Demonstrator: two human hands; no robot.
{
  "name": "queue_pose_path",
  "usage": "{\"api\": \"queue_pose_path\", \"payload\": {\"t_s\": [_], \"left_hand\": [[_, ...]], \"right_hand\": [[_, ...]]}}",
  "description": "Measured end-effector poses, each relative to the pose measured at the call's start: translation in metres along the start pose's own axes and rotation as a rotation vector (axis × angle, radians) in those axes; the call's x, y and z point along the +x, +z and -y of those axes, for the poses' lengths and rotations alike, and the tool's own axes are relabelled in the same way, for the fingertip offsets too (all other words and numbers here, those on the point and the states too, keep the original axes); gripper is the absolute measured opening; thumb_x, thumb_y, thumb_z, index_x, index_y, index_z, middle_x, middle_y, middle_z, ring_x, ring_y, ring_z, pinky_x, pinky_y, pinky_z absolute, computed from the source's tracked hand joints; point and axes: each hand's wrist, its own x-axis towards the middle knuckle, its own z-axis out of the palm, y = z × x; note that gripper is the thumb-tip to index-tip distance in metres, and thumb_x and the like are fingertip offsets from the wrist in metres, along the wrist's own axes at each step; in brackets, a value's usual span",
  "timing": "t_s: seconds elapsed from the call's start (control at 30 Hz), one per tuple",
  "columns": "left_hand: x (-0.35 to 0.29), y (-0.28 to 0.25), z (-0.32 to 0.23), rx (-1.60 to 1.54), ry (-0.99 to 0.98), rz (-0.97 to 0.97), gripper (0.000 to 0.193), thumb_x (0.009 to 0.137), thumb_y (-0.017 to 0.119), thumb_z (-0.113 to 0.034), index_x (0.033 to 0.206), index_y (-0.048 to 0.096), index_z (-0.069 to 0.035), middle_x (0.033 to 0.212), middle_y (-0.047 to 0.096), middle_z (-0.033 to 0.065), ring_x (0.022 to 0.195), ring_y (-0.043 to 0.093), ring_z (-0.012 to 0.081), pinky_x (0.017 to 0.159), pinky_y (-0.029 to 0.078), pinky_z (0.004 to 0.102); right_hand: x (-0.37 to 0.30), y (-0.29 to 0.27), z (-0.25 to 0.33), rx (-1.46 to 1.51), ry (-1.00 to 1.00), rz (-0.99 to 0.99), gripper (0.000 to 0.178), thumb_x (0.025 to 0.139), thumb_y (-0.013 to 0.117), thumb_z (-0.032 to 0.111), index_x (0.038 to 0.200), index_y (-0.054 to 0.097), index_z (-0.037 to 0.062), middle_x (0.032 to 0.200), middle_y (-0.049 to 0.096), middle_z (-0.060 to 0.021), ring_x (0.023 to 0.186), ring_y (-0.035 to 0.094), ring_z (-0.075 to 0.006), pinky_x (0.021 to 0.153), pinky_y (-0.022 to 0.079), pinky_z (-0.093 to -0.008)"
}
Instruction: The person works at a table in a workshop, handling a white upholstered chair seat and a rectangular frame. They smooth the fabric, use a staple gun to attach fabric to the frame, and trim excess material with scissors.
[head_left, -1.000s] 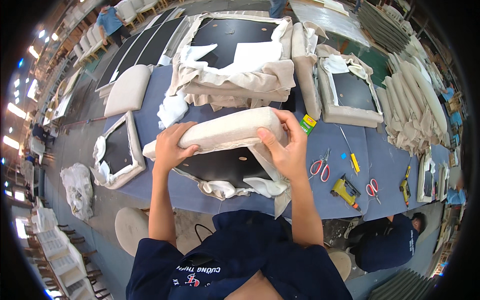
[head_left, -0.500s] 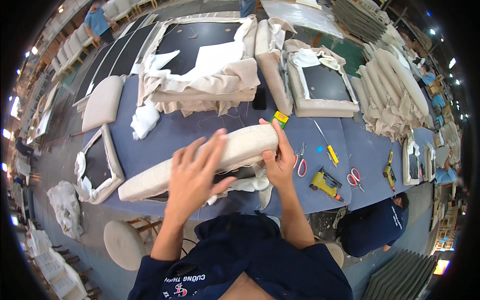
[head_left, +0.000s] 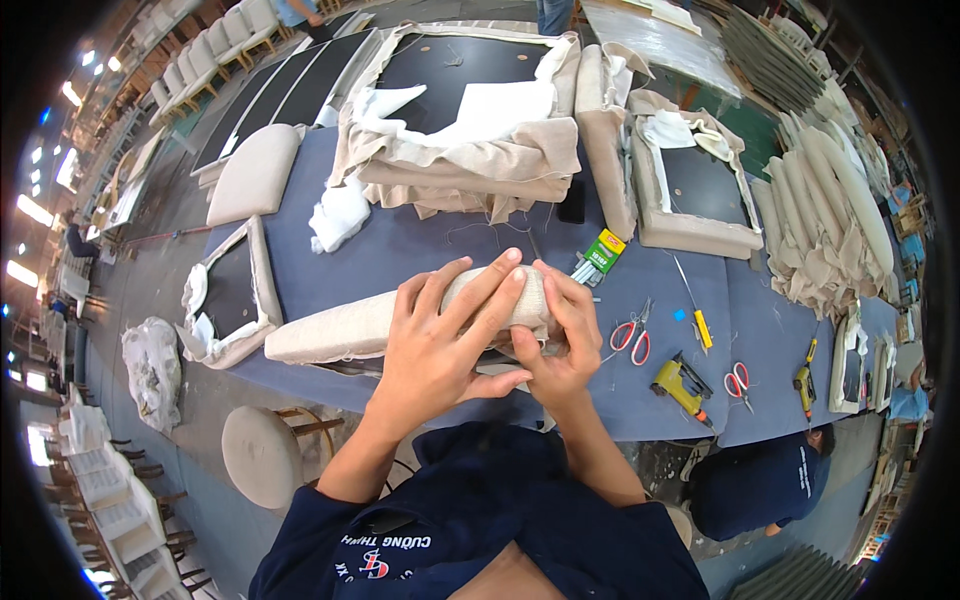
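A beige upholstered seat cushion (head_left: pixel 335 330) stands tilted on its side at the table's near edge, its padded edge facing up. My left hand (head_left: pixel 440 335) lies across its upper edge toward the right end, fingers stretched out and spread. My right hand (head_left: pixel 565 345) grips that right end, with fingers over the far side and thumb on the near side. Both hands nearly meet at the rounded corner. The underside of the cushion is mostly hidden by my hands. Just beyond the right hand lies a green and yellow box (head_left: pixel 605 252) with metal staple strips showing.
Right of the hands lie red-handled scissors (head_left: pixel 630 335), a yellow-handled screwdriver (head_left: pixel 703 328), a staple gun (head_left: pixel 683 388) and a second pair of scissors (head_left: pixel 738 382). Large upholstered frames (head_left: pixel 460 165) stand at the back. A co-worker (head_left: pixel 765 485) bends at the lower right.
My left hand has slid right along the cushion toward its end, close to my right hand. The right fingers have curled further over the corner. The whole view has shifted slightly.
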Motion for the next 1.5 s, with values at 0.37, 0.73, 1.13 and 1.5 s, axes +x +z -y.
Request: {"api": "queue_pose_path", "payload": {"t_s": [0.37,0.73,1.13,1.5], "left_hand": [[-0.024,0.019,0.036,-0.053,-0.161,-0.151,0.051,0.096,0.058,-0.042,0.125,0.07,-0.002,0.111,0.074,0.0145,0.101,0.067,0.0325,0.087,0.05,0.0446],[-0.06,-0.002,0.132,-0.592,-0.597,-0.482,0.066,0.117,0.02,-0.041,0.124,0.07,0.002,0.119,0.073,0.0128,0.106,0.065,0.0213,0.099,0.049,0.0334],[-0.092,-0.035,0.091,-0.746,-0.454,-0.706,0.063,0.112,0.023,-0.037,0.117,0.072,0.002,0.126,0.071,0.0173,0.123,0.059,0.0279,0.112,0.041,0.0411],[-0.085,-0.041,0.062,-0.752,-0.467,-0.624,0.075,0.108,0.018,-0.053,0.118,0.071,0.0,0.118,0.063,0.0126,0.11,0.059,0.0226,0.095,0.048,0.0372]], "right_hand": [[0.001,-0.044,0.013,-0.041,0.426,0.442,0.098,0.078,0.093,0.034,0.155,0.044,-0.0016,0.139,0.06,-0.0231,0.126,0.06,-0.0379,0.109,0.045,-0.0459],[-0.004,0.06,0.028,0.342,0.288,0.651,0.102,0.081,0.082,0.025,0.165,0.028,-0.0004,0.17,0.029,-0.0265,0.154,0.035,-0.0422,0.125,0.028,-0.0514],[-0.039,0.08,0.073,0.311,0.296,0.677,0.104,0.084,0.082,0.027,0.165,0.024,-0.0023,0.168,0.03,-0.0281,0.152,0.036,-0.0431,0.122,0.028,-0.0525],[-0.043,0.071,0.076,0.311,0.319,0.639,0.105,0.078,0.083,0.018,0.163,0.026,-0.005,0.165,0.035,-0.0283,0.149,0.04,-0.0434,0.121,0.033,-0.052]]}}
